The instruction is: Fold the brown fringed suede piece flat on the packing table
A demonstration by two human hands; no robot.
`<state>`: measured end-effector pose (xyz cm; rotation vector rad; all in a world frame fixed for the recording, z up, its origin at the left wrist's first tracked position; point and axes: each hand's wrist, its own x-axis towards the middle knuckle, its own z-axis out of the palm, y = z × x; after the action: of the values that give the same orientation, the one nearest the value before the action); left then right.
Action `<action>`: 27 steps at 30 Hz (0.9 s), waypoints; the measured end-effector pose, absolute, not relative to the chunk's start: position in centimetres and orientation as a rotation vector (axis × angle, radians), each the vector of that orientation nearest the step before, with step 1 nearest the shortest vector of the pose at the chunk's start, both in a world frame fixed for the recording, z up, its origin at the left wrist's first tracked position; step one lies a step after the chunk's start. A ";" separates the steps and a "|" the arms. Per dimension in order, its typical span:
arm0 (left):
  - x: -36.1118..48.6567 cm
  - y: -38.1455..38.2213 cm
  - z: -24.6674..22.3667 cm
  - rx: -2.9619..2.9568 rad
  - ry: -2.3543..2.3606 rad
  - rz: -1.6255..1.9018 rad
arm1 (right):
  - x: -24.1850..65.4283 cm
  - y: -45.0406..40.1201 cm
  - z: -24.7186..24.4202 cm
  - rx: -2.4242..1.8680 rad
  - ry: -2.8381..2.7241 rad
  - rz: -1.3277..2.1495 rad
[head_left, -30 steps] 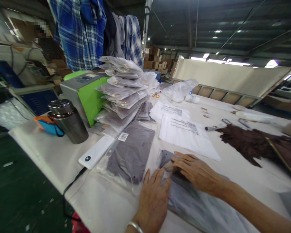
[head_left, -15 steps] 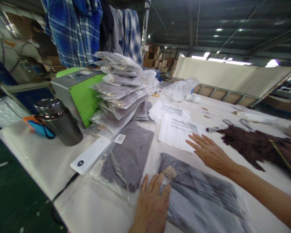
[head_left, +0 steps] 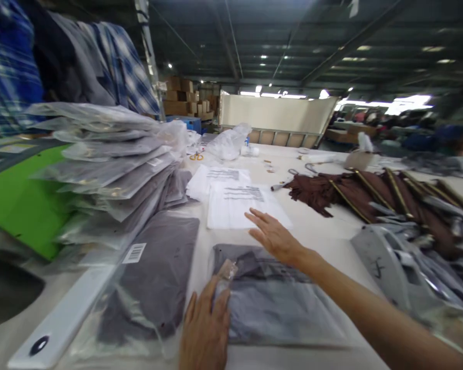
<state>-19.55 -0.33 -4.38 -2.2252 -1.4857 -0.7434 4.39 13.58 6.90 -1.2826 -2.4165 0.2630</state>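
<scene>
My left hand (head_left: 206, 324) lies open, fingers stretched forward, at the left edge of a dark grey garment in a clear plastic bag (head_left: 270, 308). By its fingertips is a small tan piece (head_left: 227, 269), too blurred to name. My right hand (head_left: 275, 239) is open with spread fingers, above the far edge of that bag and beside a stack of white printed plastic bags (head_left: 231, 208). Whether it touches them I cannot tell. Left of my left hand lies another bagged grey garment (head_left: 154, 277) with a white barcode label (head_left: 134, 253).
A tall pile of bagged garments (head_left: 111, 164) leans beside a green machine (head_left: 27, 190). A white flat bar (head_left: 61, 318) and a dark flask (head_left: 7, 288) are at the near left. Brown zipped fabric (head_left: 347, 195) spreads on the right. Yellow-handled scissors (head_left: 196, 156) lie farther back.
The view has swung right, so things on the table appear farther left and more of the right side shows. Both hands stay open near the same bagged garment.
</scene>
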 end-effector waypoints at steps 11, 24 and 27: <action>-17.3 0.3 -1.7 -2.302 -1.368 -0.589 | 11.3 6.6 3.0 -1.484 -2.235 0.299; -18.2 0.1 -0.4 -2.754 -1.990 -0.640 | 11.5 9.1 -1.8 -1.470 -2.119 0.392; -18.7 1.1 0.3 -2.554 -2.315 -1.039 | 14.0 10.3 -1.7 -1.527 -1.981 0.392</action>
<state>-18.74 1.14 0.32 -2.5541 -2.3150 -1.0388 14.01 10.27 -1.65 -1.5275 -1.9806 0.3918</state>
